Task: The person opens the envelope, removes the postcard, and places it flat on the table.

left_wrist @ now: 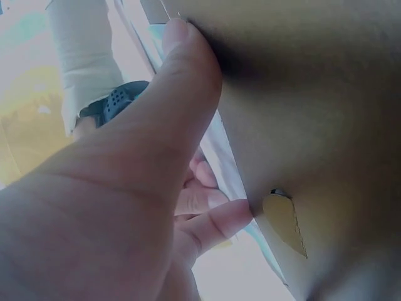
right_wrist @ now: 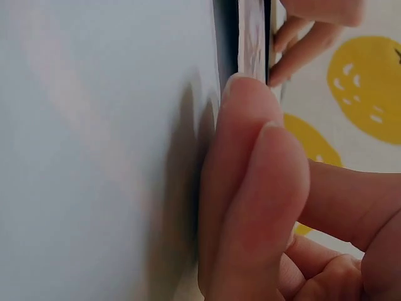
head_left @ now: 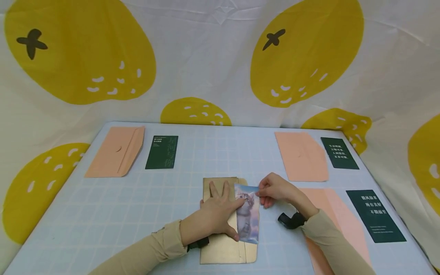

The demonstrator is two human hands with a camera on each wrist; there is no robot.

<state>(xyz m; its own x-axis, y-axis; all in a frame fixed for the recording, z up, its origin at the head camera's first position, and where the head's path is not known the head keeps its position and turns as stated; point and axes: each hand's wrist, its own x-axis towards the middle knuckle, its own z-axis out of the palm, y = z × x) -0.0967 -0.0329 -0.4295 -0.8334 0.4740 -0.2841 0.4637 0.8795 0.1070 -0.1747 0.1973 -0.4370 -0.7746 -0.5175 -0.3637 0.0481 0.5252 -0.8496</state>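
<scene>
A gold envelope [head_left: 220,253] lies at the front middle of the table. My left hand [head_left: 216,217] rests on it with fingers spread, and its thumb and index finger reach the edge of a picture card [head_left: 248,223]. That card shows a grey cat on a pink and blue ground and lies over the envelope's right side. At the card's upper right edge, my right hand [head_left: 276,189] pinches it between thumb and fingers. The left wrist view shows a curved cut-out [left_wrist: 285,222] in the gold paper. How far the card lies under the left hand is hidden.
Peach envelopes lie at the back left [head_left: 115,152], back right [head_left: 300,156] and under the right forearm [head_left: 347,225]. Dark green cards lie at the back left [head_left: 161,152], back right [head_left: 339,152] and right [head_left: 376,215]. A fruit-print cloth [head_left: 206,57] hangs behind the table.
</scene>
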